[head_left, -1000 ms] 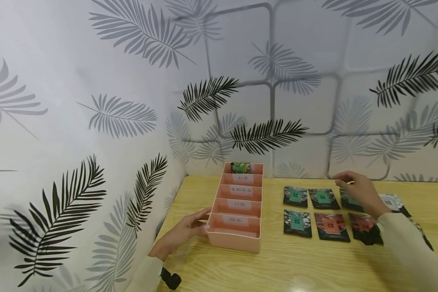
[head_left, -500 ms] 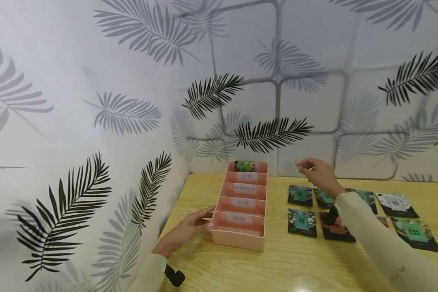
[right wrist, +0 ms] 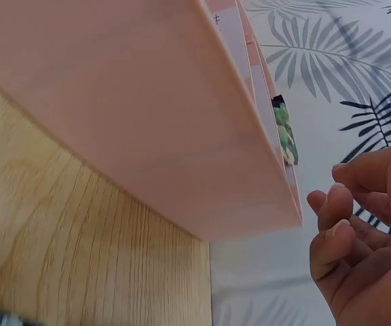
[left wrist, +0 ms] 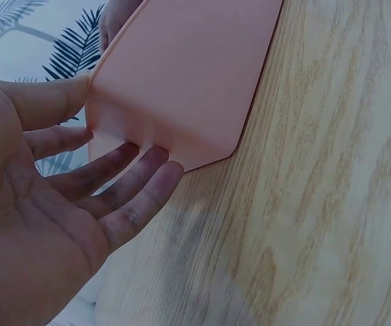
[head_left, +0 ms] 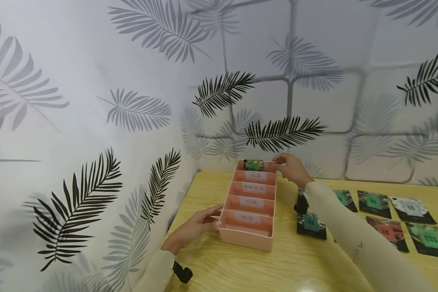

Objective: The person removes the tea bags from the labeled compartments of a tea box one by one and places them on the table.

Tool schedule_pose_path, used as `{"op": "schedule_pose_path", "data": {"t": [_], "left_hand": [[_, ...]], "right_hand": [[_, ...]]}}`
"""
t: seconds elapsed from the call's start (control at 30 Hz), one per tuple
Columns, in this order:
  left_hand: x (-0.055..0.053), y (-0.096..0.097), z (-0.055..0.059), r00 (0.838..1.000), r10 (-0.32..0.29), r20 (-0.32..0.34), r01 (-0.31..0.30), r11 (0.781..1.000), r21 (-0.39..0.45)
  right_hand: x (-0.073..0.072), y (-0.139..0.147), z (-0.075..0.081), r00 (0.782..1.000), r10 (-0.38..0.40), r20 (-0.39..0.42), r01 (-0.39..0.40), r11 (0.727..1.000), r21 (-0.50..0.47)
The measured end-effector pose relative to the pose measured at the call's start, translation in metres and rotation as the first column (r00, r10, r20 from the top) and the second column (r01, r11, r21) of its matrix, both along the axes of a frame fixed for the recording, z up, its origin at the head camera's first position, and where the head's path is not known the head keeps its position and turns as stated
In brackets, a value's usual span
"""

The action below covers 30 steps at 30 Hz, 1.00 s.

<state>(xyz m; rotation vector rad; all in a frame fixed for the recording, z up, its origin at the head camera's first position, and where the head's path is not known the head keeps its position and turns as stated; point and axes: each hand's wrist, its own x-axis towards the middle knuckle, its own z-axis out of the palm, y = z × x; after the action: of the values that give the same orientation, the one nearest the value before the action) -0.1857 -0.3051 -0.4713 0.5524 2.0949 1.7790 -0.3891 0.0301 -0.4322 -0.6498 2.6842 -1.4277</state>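
Note:
A pink divided box (head_left: 246,240) has paper labels on its compartment walls. Upright in its rearmost compartment is a green-and-black tea sachet (head_left: 253,165). My left hand (head_left: 193,229) touches the box's near left corner. In the left wrist view, its fingertips (left wrist: 156,155) rest against the pink outer wall, with the thumb up at the rim. My right hand (head_left: 293,168) is at the box's far right corner, fingertips right by the rim. In the right wrist view, its fingers are loosely bent, and nothing shows between them.
To the right, tea sachets lie flat in two rows on the wooden table: a red one (head_left: 387,233), a white one (head_left: 412,209), a green one (head_left: 428,239) and others, some hidden under the right sleeve (head_left: 354,231). A leaf-patterned wall covering (head_left: 314,97) stands behind the table.
My right hand has moved left from above the sachets to the box's far corner. The left hand stays at the box. The head view has shifted slightly right.

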Motion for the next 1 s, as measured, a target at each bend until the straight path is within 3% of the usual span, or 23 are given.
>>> {"op": "schedule_pose_path", "data": {"t": [0.23, 0.5, 0.77, 1.0], "left_hand": [[-0.001, 0.001, -0.004, 1.0, -0.02, 0.009, 0.02, 1.0, 0.02], [-0.005, 0.005, -0.001, 1.0, -0.018, 0.002, 0.018, 1.0, 0.012], [0.0, -0.002, 0.0, 1.0, 0.004, 0.016, -0.004, 1.0, 0.0], [0.0, -0.003, 0.0, 1.0, 0.007, 0.017, -0.007, 1.0, 0.007]], "right_hand": [[-0.013, -0.028, -0.007, 0.995, 0.003, 0.1, -0.001, 1.0, -0.025], [-0.023, -0.048, -0.005, 0.993, -0.115, -0.015, 0.116, 0.988, 0.097], [-0.028, -0.065, -0.005, 0.999, -0.031, -0.031, 0.035, 0.987, 0.154], [-0.021, -0.066, -0.001, 0.998, -0.006, -0.055, 0.014, 0.988, 0.152]]}}
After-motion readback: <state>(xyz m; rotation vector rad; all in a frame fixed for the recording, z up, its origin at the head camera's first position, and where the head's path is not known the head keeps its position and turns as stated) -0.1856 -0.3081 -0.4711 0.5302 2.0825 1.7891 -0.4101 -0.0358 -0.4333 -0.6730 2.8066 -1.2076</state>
